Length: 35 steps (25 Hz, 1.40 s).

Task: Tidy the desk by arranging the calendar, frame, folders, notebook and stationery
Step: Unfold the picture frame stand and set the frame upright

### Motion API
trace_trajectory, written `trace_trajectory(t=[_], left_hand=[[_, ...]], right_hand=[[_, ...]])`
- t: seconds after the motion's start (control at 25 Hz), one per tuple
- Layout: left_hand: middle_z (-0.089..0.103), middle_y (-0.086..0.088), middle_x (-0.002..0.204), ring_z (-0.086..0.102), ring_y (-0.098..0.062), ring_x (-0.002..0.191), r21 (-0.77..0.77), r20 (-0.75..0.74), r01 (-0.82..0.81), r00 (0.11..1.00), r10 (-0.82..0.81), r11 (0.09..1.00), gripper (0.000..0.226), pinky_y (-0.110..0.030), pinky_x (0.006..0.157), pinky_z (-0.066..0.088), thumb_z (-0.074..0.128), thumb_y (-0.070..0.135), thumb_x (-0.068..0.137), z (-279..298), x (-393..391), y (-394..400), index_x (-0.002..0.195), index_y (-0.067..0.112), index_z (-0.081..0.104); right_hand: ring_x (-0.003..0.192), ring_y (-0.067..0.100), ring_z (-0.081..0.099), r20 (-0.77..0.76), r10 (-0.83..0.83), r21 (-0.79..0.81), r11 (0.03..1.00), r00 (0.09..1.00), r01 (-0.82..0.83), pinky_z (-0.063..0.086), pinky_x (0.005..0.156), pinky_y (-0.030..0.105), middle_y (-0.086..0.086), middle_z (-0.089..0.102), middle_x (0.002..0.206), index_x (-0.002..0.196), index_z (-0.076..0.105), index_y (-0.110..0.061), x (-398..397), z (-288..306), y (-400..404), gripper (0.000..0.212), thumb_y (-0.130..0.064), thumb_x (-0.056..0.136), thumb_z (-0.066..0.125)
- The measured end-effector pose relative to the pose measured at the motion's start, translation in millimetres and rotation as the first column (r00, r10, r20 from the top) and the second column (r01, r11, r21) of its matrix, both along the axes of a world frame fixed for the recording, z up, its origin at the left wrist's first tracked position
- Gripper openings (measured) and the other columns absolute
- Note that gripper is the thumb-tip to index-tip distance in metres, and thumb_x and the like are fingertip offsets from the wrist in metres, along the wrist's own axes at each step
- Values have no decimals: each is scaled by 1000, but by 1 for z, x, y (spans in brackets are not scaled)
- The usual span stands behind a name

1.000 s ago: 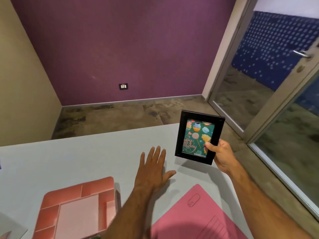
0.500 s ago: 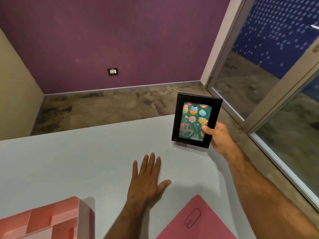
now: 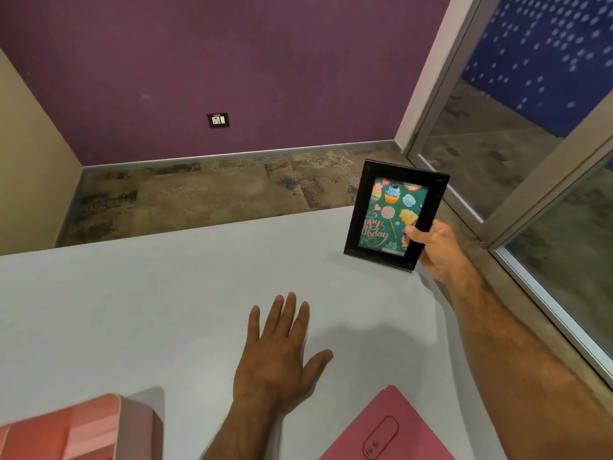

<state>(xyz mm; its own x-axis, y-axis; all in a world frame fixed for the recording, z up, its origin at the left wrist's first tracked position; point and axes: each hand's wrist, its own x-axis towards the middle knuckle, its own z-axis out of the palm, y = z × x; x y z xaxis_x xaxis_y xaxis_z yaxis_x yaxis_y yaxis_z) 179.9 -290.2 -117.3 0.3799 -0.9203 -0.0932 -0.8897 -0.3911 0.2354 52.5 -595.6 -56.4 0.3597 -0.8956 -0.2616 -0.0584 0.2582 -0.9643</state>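
- Purple wall at the back, with one socket plate low on it; beige wall on the left side.
- Glass door with a pale metal surround to the right; a blue dotted surface shows through the glass.
- Floor of mottled brown tiles runs between the wall and the far edge of the tabletop.
- Tabletop, pale grey, fills the lower half of the view.
- Pink folder lies flat at the near edge, right of centre, only its corner in view, with an outlined label slot on its cover.
- Pink tray at the near left corner, cut off by the edge of view; contents cannot be made out.
- Frame, black, standing upright near the far right corner of the tabletop, bottom edge at or touching the surface, tilted slightly. It holds a green birthday card with cupcakes and a lollipop.
- Right hand grips the frame at its lower right corner, thumb across the front, fingers behind.
- Left hand lies palm down on the tabletop, fingers straight and spread, holding nothing, well apart from the frame and just beyond the folder corner.
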Motion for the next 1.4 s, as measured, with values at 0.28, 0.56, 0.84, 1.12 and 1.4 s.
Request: trace_trajectory(t=[0.28,0.56,0.84,1.12,1.4], left_hand=[[-22,4,161,-26,-16,147,27,9,9,1000,-9,1000,84,-51,119,-13,4,77,88,2,0,0,154,28,-11],[-17,4,163,-22,-15,148,0,10,2,1000,-2,1000,84,-51,119,-12,5,77,88,1,0,2,156,28,-5],[-18,3,162,-21,-19,149,35,25,3,1000,-4,999,88,-53,119,-11,-1,80,85,1,1,1,155,28,-8],[-17,5,162,-20,-15,149,60,-71,24,997,-20,998,90,-46,120,-15,0,80,81,6,8,4,155,30,-4],[16,4,163,11,-16,151,61,-332,-57,940,74,997,81,-43,123,7,19,71,90,33,-2,53,156,23,14]], right_hand=[[112,30,65,4,-14,45,999,1000,14,52,96,53,12,66,123,125,57,-5,6,-11,-3,31,1,95,54],[112,28,66,15,-14,47,999,1000,13,52,97,50,10,67,123,127,56,-8,7,-12,0,32,-6,95,57],[116,28,63,50,-50,-23,998,998,51,45,106,48,7,68,122,133,51,-14,-4,-23,19,53,-40,89,62],[109,23,57,-100,-53,-22,998,994,51,46,102,44,7,58,130,142,42,-26,-42,-15,39,117,-80,44,75],[117,27,54,-356,54,-9,998,933,-61,45,102,56,9,51,136,145,36,-26,-76,19,82,126,-83,39,72]])
